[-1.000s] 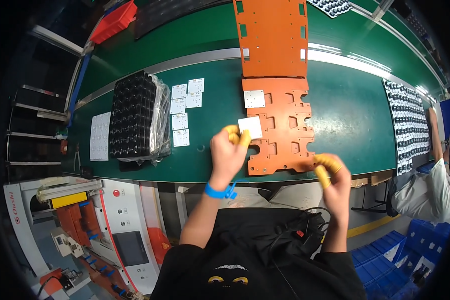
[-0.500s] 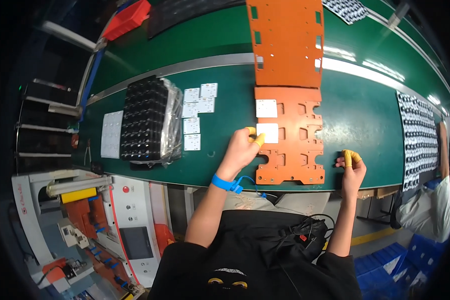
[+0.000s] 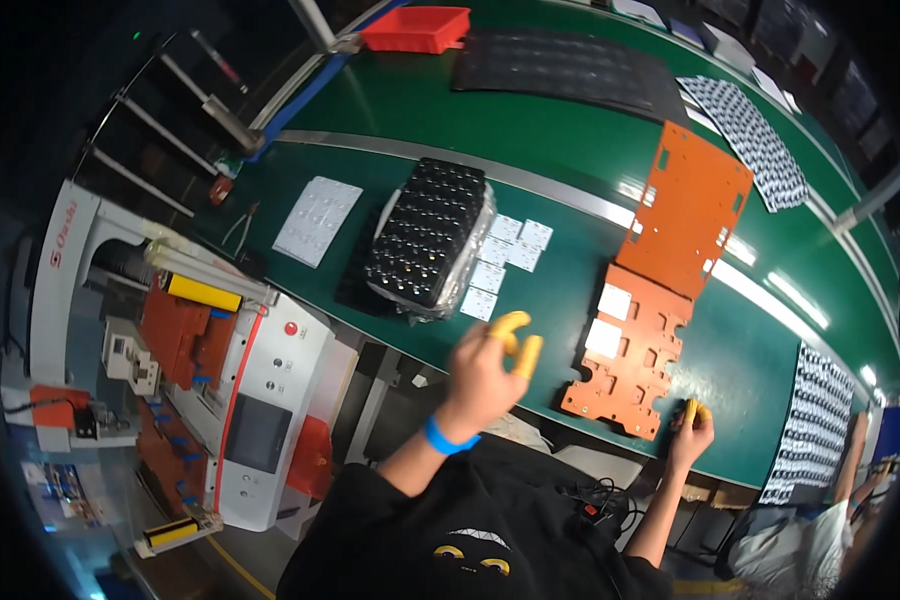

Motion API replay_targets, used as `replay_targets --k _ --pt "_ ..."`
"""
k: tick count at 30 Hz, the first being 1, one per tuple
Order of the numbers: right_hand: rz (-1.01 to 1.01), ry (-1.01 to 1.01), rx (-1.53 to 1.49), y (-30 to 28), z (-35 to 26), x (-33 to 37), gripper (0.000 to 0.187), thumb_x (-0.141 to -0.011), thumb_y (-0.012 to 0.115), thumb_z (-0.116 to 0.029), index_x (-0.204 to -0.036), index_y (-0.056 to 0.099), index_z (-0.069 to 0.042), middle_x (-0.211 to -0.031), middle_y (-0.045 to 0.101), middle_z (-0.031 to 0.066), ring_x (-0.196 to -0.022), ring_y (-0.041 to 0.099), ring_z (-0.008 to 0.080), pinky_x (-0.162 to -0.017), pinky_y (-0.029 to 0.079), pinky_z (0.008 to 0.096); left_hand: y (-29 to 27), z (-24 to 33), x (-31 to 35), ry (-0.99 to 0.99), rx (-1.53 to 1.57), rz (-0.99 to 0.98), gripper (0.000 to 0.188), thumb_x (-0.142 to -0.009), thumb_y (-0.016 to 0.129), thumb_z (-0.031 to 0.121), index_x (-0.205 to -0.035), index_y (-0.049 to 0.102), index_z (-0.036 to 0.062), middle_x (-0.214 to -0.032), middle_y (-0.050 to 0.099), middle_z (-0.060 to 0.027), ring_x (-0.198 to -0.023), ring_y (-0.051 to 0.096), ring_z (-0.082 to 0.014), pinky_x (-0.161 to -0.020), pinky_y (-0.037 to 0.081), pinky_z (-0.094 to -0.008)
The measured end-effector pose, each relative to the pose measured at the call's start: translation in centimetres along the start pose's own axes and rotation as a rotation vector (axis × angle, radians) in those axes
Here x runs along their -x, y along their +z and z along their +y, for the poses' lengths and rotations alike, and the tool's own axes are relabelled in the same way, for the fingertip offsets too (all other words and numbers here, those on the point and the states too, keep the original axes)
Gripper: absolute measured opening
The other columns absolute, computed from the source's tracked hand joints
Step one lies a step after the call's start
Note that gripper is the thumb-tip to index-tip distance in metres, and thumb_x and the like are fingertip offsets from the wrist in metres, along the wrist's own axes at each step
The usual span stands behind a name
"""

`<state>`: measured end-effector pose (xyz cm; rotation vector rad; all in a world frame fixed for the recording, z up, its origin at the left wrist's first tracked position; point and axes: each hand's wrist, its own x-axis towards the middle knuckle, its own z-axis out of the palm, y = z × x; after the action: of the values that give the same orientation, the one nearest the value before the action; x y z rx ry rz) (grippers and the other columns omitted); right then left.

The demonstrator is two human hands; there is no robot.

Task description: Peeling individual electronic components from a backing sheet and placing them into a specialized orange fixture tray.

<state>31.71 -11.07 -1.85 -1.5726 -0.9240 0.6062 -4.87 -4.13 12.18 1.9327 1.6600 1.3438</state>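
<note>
My left hand [image 3: 482, 378], with yellow finger cots on two fingers and a blue wrist strap, hovers near the table's front edge. Its thumb and forefinger are apart, with nothing between them. Just beyond it lie several white square circuit boards [image 3: 488, 276]. An orange fixture plate [image 3: 635, 375] with cut-outs lies to the right, its flat orange cover [image 3: 685, 210] folded out behind. Two white squares, one of them a board [image 3: 603, 338], sit along the plate's left side. Beside its right edge, my right hand [image 3: 692, 438] is closed in a pinch; what it holds is hidden.
Left of the boards stands a stack of black trays [image 3: 428, 235] in clear plastic, beside a white panel [image 3: 317, 222] and pliers [image 3: 240, 228]. A machine [image 3: 280, 400] stands at lower left. A red bin [image 3: 415, 28] is at the back; a co-worker's arm [image 3: 852, 460] shows at right.
My left hand has let go of the white board on the orange plate and moved left, opening. The view has turned toward the left. My right hand stays beside the plate, fingers now pinched.
</note>
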Motion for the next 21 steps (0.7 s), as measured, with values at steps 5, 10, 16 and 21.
replay_targets --k 5,10,16,21 --pt "0.05 0.036 0.08 -0.2 0.5 -0.5 0.012 -0.096 0.061 -0.01 -0.093 0.062 0.002 -0.067 0.056 -0.0005 -0.055 0.048 0.0054 -0.048 0.038 0.0208 -7.6 -3.0 -5.4 0.058 -0.693 0.088 0.07 -0.078 0.076 0.03 -0.134 0.047 -0.0011 -0.137 0.046 -0.027 -0.128 0.04 -0.0448 -0.107 0.031 -0.0531" --pt "0.028 -0.002 0.146 -0.1 0.3 -0.6 0.018 -0.096 0.062 -0.015 -0.091 0.062 0.002 -0.064 0.054 0.0 -0.053 0.047 0.0059 -0.047 0.036 0.0218 -6.8 -7.7 -5.6 0.013 -0.659 0.032 0.073 -0.08 0.07 0.039 -0.134 0.046 -0.0036 -0.135 0.044 -0.0285 -0.125 0.04 -0.0476 -0.107 0.029 -0.0574" --pt "0.074 -0.057 0.287 0.5 -0.1 -0.8 0.02 -0.097 0.062 -0.017 -0.089 0.062 0.002 -0.06 0.051 -0.0009 -0.049 0.044 0.0063 -0.045 0.034 0.0229 -7.1 -8.4 -6.5 0.104 -0.564 0.215 0.062 -0.076 0.073 0.029 -0.124 0.051 -0.0038 -0.126 0.053 -0.0213 -0.117 0.046 -0.0439 -0.1 0.036 -0.0531" --pt "0.124 -0.016 0.293 0.6 -0.4 -0.6 0.02 -0.097 0.061 -0.017 -0.088 0.061 0.001 -0.061 0.053 -0.0011 -0.05 0.044 0.0048 -0.044 0.033 0.0213 -11.8 -9.9 -7.8 0.15 -0.46 0.429 0.061 -0.079 0.071 0.034 -0.124 0.051 -0.0018 -0.126 0.052 -0.02 -0.12 0.045 -0.0429 -0.101 0.035 -0.0536"
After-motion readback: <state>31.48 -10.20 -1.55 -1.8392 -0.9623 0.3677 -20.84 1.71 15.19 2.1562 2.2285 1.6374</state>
